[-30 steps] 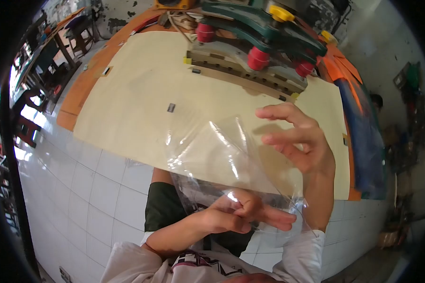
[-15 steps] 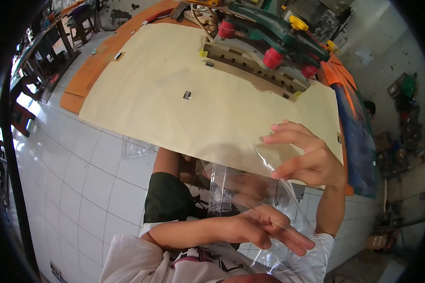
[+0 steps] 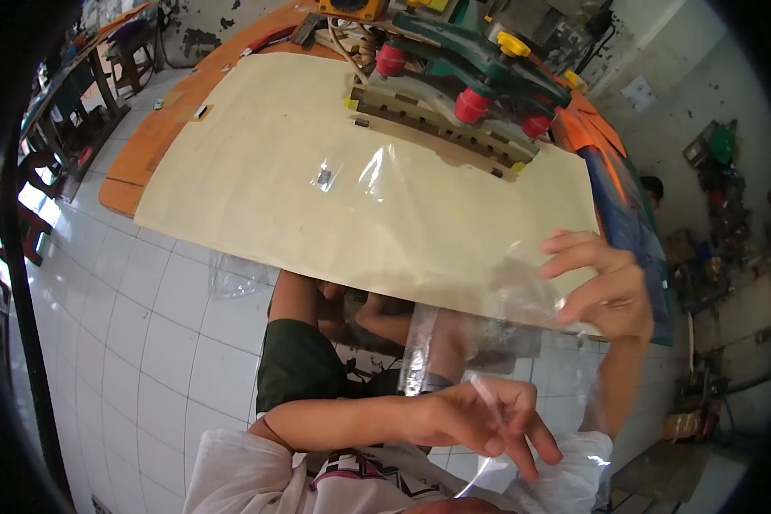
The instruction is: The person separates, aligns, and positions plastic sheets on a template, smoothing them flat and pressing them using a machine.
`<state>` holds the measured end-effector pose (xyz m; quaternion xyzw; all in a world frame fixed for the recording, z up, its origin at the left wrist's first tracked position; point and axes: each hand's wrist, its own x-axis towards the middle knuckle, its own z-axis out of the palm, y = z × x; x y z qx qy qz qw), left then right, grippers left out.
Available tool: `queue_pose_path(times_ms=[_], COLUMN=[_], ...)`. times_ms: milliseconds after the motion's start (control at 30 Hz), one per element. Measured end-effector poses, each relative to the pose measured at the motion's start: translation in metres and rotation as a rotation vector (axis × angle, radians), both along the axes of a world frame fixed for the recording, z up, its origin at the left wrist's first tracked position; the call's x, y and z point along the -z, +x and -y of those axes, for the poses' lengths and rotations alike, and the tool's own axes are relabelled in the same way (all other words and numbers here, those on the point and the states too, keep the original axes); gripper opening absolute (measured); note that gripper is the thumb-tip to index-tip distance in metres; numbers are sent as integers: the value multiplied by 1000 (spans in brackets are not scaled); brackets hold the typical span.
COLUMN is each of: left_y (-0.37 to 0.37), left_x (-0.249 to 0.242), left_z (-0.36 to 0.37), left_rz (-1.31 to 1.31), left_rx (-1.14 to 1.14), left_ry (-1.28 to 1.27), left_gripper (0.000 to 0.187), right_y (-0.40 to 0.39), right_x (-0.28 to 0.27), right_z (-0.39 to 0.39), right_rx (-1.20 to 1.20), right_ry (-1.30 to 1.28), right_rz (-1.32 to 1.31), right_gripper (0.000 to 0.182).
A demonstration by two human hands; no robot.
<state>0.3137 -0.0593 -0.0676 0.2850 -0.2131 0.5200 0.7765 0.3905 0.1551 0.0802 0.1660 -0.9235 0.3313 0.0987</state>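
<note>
A clear plastic sheet (image 3: 417, 351) stretches between my hands, over my lap and the table's near edge. My right hand (image 3: 604, 287) is raised at the near right corner of the table, thumb and a finger pinching the plastic, other fingers curved. Lower down, in front of my chest, my left hand (image 3: 497, 420) has its fingers bent around a fold of the same plastic. The sheet's outline is hard to follow because it is transparent. Bright glare from clear film (image 3: 373, 176) shows on the cream paper (image 3: 257, 163) covering the tabletop.
At the back of the table stands a green press-like machine (image 3: 454, 56) with red knobs and a metal bar (image 3: 437, 128). Orange and blue sheets (image 3: 612, 188) lie along the right edge. More clear plastic (image 3: 240, 276) hangs at the near left edge, above the tiled floor (image 3: 163, 334).
My right hand has moved right, drawing the plastic with it. My left hand has shifted only slightly. Bright glare has appeared on the cream paper, and the whole view has shifted a little.
</note>
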Motion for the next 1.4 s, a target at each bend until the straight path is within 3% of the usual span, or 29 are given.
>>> queue_pose_path(times_ms=[33,100,167,233,300,400,500,567,600,633,700,733,867,1033,1233,1333,1400], left_y=[-7,-31,-47,-57,-69,-95,-111,-122,-122,-126,-138,-140,-162,-189,-208,-215,-230], left_x=[-2,-14,-22,-19,-20,-42,-60,-72,-81,-86,-93,-96,-100,-99,-118,-125,-124], left_z=[2,6,13,7,-3,-11,-20,-19,-17,-17,-17,-16,-11,-6,6,13,17], left_rz=[-1,-231,-471,-853,-917,-990,-971,-1119,-1138,-1145,-1467,-1521,-1722,-1647,-1651,-1725,-1703], left_rx=[1,-206,-571,-1175,-1484,-1290,-1216,-1212,-1284,-1285,-1399,-1508,-1461,-1438,-1708,-1890,-1837], left_ry=[3,-74,-152,-63,4,82,118,15,-63,-57,-119,-76,-88,-181,-153,-157,-104], left_gripper=[27,48,53,51,47,57,65,70,58,58,39,20,16,19,21,19,19], right_y=[12,37,55,71,75,62,41,29,24,20,15,14,13,23,34,38,37], right_x=[-7,-27,-49,-72,-86,-95,-92,-89,-89,-89,-90,-89,-79,-75,-58,-42,-38], right_z=[-9,-16,-24,-27,-24,-9,16,24,26,28,31,30,18,2,-31,-46,-44], right_rx=[65,266,367,486,564,603,696,661,613,616,583,582,592,692,685,640,767], right_ry=[-11,27,149,330,401,602,578,524,467,466,372,368,201,102,101,-57,-213], right_rz=[-28,-146,-275,-297,-320,-289,-198,-183,-162,-170,-95,-102,-155,2,311,296,326], right_gripper=[8,19,24,24,22,16,10,9,7,7,8,8,7,10,15,15,16])
